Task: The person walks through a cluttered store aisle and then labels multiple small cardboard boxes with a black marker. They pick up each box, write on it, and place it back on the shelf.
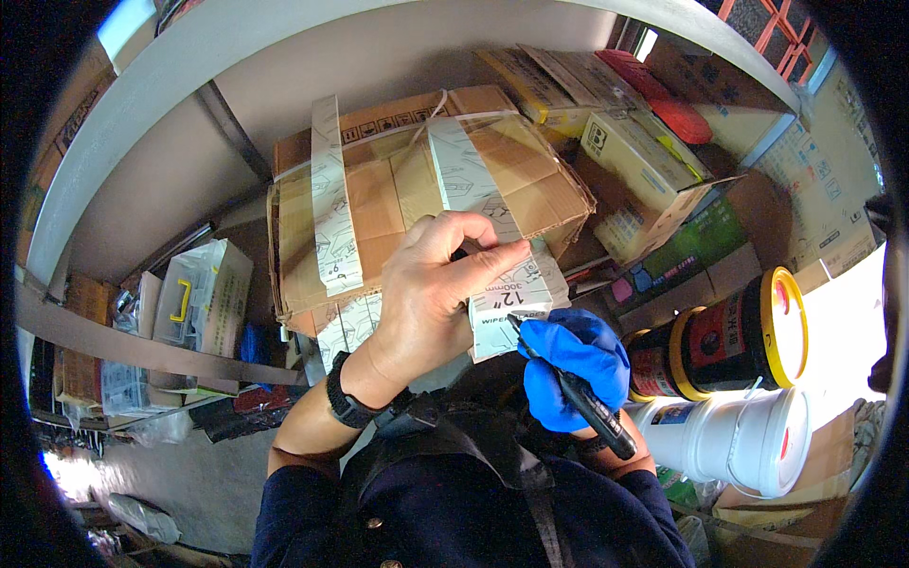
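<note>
My bare left hand (429, 280), with a black band on its wrist, grips the end of a white printed cardboard wiper-blade box (498, 337). My right hand (579, 348) wears a blue glove and holds a black marker pen (593, 412). The marker's tip is at the end face of the box; whether it touches I cannot tell. Behind my hands, a brown cardboard carton (387, 192) carries a long narrow white box (330, 206) on its left. Another white printed strip (465, 170) runs toward my left hand, which hides whether it joins the held box.
A metal shelf beam (149, 348) crosses the left, near a clear plastic case (199, 305) with a yellow handle. Several cartons crowd the right, including an open-flapped carton (639, 184). Below them lie black buckets (724, 337) with yellow rims and a white bucket (717, 433).
</note>
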Tool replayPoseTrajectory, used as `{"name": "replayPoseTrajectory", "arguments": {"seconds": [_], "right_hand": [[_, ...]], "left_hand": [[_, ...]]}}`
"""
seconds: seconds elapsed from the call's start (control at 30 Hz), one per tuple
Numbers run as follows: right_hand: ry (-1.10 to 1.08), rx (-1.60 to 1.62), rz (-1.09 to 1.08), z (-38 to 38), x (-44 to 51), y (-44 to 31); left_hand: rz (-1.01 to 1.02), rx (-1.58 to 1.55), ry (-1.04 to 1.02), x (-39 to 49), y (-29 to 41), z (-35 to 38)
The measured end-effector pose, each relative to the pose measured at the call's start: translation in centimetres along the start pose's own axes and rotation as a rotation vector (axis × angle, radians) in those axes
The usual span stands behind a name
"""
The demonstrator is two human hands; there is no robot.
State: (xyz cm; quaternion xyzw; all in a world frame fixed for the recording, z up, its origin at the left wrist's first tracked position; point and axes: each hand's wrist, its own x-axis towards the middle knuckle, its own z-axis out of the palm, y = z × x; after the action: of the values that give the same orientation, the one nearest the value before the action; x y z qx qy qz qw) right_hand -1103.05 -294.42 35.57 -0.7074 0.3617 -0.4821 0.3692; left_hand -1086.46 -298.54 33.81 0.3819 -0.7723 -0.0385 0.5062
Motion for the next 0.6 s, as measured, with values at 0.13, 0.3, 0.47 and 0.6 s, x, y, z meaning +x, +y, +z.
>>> {"name": "replayPoseTrajectory", "arguments": {"seconds": [0.13,0.3,0.47,0.6], "right_hand": [[-0.001,-0.046,-0.113,0.1,0.2,0.7],[0.121,-0.150,-0.521,0.5,0.7,2.1],[0.142,-0.125,-0.466,0.3,0.4,2.3],[0.139,-0.119,-0.431,0.2,0.1,2.2]], "left_hand": [[0.003,0.004,-0.001,0.0,-0.3,0.1],[-0.004,-0.013,0.004,0.0,-0.4,0.2],[-0.039,-0.046,-0.001,0.0,-0.1,0.1],[-0.002,0.007,-0.014,0.1,-0.4,0.0]]}}
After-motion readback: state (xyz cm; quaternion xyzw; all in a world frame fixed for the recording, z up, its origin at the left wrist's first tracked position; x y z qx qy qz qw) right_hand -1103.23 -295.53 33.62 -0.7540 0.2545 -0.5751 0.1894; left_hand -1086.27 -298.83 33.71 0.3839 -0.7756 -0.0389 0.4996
